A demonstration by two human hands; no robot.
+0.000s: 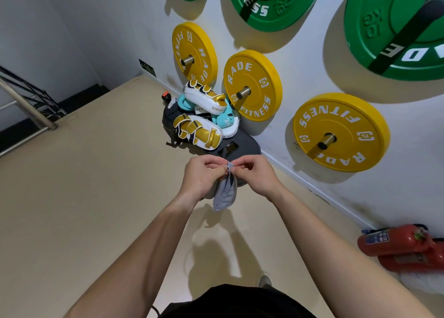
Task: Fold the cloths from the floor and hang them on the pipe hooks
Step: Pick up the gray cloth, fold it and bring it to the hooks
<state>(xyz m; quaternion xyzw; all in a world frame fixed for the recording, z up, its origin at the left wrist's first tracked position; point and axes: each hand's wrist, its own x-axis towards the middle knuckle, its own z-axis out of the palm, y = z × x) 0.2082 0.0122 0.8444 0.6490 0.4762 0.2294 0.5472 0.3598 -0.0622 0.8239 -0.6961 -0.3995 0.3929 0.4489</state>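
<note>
Item one on my feed: a small grey cloth (225, 194), held in the air at mid-frame, above the beige floor (79, 197) and near the white wall (300, 60). It hangs in a narrow bunched fold, and its top end is gathered where the two hands meet. Item two: the left hand (203, 176), fingers curled, pinching the cloth's upper end. Item three: the right hand (258, 173), likewise curled and pinching the same upper end, its fingertips touching the left hand's. Both bare forearms reach in from the bottom of the frame. Item four: three yellow weight plates, first (194, 51), second (252, 84), third (341, 131), each on a steel peg (243, 92) in the wall. Item five: green weight plates (269, 3) mounted higher on the same wall. Item six: a floor pile against the wall just beyond the hands, made up of two white-and-gold strike pads (198, 131), teal pieces (221, 122) between them, and dark grey fabric (242, 144) underneath; I cannot tell what that fabric is. Item seven: red fire extinguishers (403, 244) lying at the wall's foot, far right. Item eight: a metal stair railing (26, 106), far left.
</note>
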